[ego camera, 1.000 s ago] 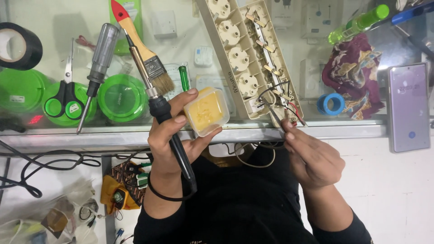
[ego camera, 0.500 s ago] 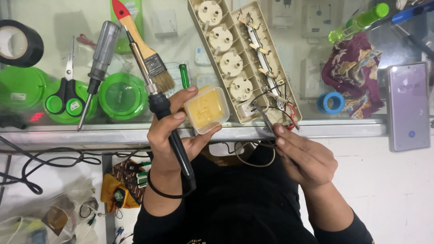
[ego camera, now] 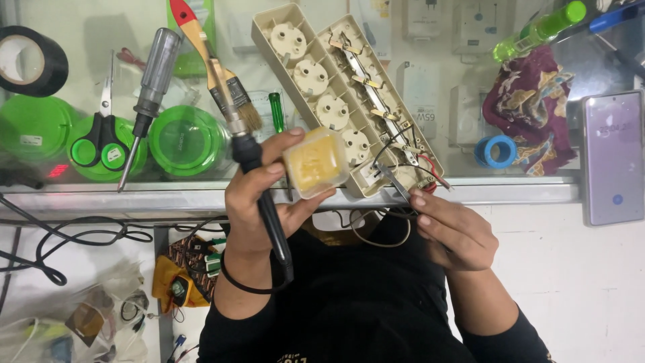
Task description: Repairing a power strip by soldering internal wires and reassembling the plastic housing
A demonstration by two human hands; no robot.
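My left hand (ego camera: 259,202) grips the black handle of a soldering iron (ego camera: 277,235), whose metal tip points up toward a paintbrush. The same hand's fingers pinch a small clear tub of yellow paste (ego camera: 314,163). An opened beige power strip (ego camera: 316,81) lies slanted on the glass counter, sockets and brass strips exposed. At its near end, with red and black wires (ego camera: 430,176), my right hand (ego camera: 451,232) pinches thin metal tweezers (ego camera: 395,183) against the wiring. A loop of thin wire (ego camera: 376,238) hangs below.
On the glass counter (ego camera: 524,191) lie a screwdriver (ego camera: 149,94), a paintbrush (ego camera: 215,67), scissors (ego camera: 104,131), green lids (ego camera: 188,141), black tape (ego camera: 30,60), blue tape (ego camera: 497,151), a patterned cloth (ego camera: 531,107) and a phone (ego camera: 613,158). Cables (ego camera: 60,238) and a yellow meter (ego camera: 176,286) lie below.
The power strip has slid left and toward me, its far end now further left. Both hands shifted slightly left with it, keeping their holds.
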